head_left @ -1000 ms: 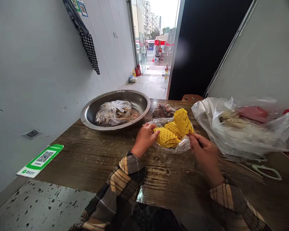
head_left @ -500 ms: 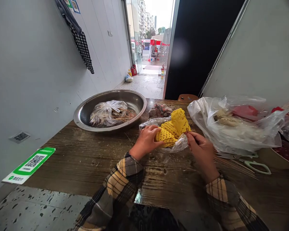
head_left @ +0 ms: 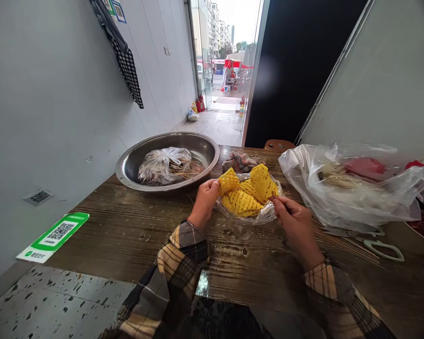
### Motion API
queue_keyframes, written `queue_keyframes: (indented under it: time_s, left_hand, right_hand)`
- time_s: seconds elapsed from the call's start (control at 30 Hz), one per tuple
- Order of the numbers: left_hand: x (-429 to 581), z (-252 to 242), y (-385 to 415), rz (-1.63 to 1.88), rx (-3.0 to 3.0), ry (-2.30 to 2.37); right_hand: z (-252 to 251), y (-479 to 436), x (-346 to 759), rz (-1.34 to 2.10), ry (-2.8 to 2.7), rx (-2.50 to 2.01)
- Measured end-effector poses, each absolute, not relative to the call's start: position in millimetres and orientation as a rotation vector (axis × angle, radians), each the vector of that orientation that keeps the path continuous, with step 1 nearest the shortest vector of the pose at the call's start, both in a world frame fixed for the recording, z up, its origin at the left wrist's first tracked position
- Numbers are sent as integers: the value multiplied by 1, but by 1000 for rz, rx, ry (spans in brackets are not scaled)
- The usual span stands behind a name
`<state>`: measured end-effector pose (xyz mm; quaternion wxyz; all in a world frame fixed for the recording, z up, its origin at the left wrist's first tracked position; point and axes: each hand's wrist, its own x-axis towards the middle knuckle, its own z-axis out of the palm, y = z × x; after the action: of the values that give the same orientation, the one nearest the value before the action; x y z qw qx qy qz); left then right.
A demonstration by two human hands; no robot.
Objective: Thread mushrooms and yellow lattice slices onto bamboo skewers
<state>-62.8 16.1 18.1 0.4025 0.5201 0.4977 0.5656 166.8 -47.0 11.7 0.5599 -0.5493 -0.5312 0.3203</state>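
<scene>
Several yellow, slit, folded sheets of food (head_left: 243, 202) lie on a clear plastic bag (head_left: 265, 215) on the table in front of me. My left hand (head_left: 205, 197) pinches one yellow slit piece (head_left: 229, 181) between thumb and fingers, lifted at the left of the pile. My right hand (head_left: 294, 217) is closed at the lower right corner of another yellow piece (head_left: 263, 182), which stands upright. A thin dark tip, perhaps a skewer's end, shows at its fingertips; the rest is hidden in the hand.
A steel basin (head_left: 127, 183) with a bag of skewered food (head_left: 162, 165) stands at the back left. Behind the pile lies a crumpled glove-like cloth (head_left: 243, 162). On the right are a large plastic bag (head_left: 304, 188), loose bamboo skewers (head_left: 353, 247), and green-handled scissors (head_left: 385, 249).
My left hand has risen from the pile, now with a yellow piece in its fingers. My right hand stays by the upright piece. The view has shifted slightly.
</scene>
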Motion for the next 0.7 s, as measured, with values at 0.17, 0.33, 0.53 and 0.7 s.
queue_keyframes:
  time_s: [0.17, 0.33, 0.53, 0.7]
  left_hand:
    - [-65, 22, 18, 1526, 869, 991]
    - [-68, 28, 17, 1593, 626, 905]
    - [-68, 32, 15, 1503, 486, 805]
    - [-66, 37, 10, 1467, 547, 762]
  right_hand:
    - [13, -48, 166, 800, -1224, -1288]
    - [9, -44, 167, 815, -1223, -1302]
    - [-3, -29, 167, 917, -1237, -1228]
    - [-1, -26, 165, 989, -1190, -1182]
